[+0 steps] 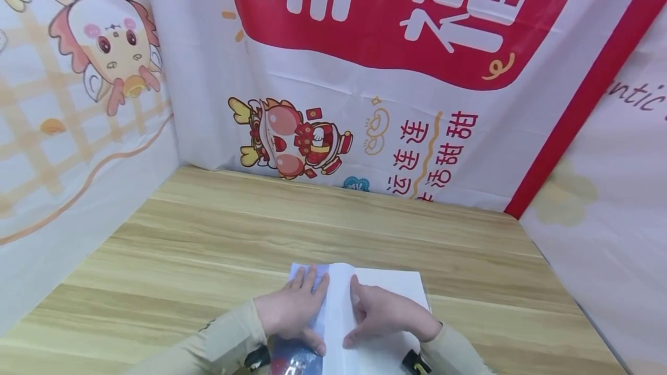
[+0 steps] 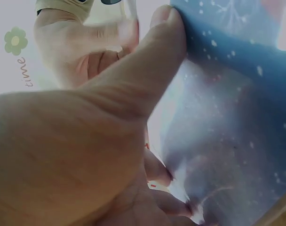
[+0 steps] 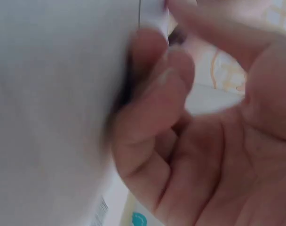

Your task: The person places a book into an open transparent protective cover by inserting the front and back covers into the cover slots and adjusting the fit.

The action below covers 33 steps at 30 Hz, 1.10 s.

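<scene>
A book [image 1: 341,300] lies open at the table's near edge, its blue, snow-speckled glossy side [image 2: 237,113] to the left and a blank white page [image 1: 388,279] to the right. Between them runs a raised white strip. My left hand [image 1: 294,308] lies spread on the blue side, its straight thumb pointing toward the strip. On the right, my right hand [image 1: 383,311] touches the strip's edge with thumb and forefinger, the two tips set well apart. In the right wrist view its other fingers [image 3: 143,113] are curled against the white page, and nothing shows in the palm.
A wood-grain table [image 1: 250,219] spreads around the book. Printed cloths hang behind it [image 1: 198,74] and along both sides. Dark wrist straps [image 1: 414,362] sit over the pale sleeves [image 1: 453,352].
</scene>
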Available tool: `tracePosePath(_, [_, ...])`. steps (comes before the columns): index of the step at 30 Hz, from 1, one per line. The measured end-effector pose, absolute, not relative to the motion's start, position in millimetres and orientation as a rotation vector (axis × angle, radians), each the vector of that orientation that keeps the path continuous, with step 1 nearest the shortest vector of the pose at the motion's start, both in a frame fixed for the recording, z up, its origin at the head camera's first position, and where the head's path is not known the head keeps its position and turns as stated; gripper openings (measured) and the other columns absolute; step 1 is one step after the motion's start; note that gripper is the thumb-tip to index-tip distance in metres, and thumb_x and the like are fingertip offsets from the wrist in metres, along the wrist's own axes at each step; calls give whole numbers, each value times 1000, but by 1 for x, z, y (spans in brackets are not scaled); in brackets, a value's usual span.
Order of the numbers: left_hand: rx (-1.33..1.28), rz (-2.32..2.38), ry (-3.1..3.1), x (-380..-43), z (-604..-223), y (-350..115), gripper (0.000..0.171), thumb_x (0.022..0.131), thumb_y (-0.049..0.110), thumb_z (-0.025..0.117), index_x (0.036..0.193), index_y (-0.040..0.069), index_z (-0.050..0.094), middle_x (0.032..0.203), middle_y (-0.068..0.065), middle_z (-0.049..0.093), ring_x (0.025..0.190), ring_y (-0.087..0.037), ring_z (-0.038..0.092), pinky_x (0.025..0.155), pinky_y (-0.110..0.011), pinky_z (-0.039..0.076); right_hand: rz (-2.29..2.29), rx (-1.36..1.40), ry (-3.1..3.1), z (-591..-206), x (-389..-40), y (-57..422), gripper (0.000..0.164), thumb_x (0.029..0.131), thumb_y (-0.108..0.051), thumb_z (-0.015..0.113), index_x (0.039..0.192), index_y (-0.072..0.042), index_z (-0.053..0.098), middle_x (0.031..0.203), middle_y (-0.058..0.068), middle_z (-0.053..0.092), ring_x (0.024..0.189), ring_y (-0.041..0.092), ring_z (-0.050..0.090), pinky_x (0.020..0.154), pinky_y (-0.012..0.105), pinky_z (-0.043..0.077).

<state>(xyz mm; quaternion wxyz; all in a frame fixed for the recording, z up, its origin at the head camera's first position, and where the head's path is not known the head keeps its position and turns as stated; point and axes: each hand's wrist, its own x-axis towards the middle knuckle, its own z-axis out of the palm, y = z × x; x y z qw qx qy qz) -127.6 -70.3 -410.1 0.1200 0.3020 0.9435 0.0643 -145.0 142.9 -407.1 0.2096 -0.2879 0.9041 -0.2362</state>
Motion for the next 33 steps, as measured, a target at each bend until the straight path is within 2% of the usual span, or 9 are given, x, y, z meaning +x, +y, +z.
tracePosePath(1, [886,191,2755,-128,-411,-70,123,60,71,66,147,-4,23,146,-36,16,133,-51,17,107,-52,22,-640,-787,2502,-406,-144,144,115,69,-36,82,142,19,11,56,-10,53,50,3,48,54,19,42])
tracePosePath(9, [896,207,2763,-128,-411,-69,122,60,69,68,147,-5,24,146,-36,17,133,-51,18,107,-51,23,-693,-743,2436,-405,-144,146,120,67,-30,84,143,18,4,56,-7,55,46,7,51,51,20,44])
tracePosePath(24, [864,205,2768,-129,-412,-65,124,58,67,70,147,-5,24,146,-36,16,134,-51,16,106,-54,24,-769,-688,2444,-409,-145,143,120,63,-23,86,142,20,5,56,-5,57,46,9,54,48,21,44])
tracePosePath(33, [858,156,2777,-127,-415,-64,125,58,70,68,146,-5,24,146,-37,16,134,-51,16,105,-55,25,-688,-704,2558,-412,-142,135,119,57,-22,86,136,26,12,49,-10,53,41,5,50,46,19,43])
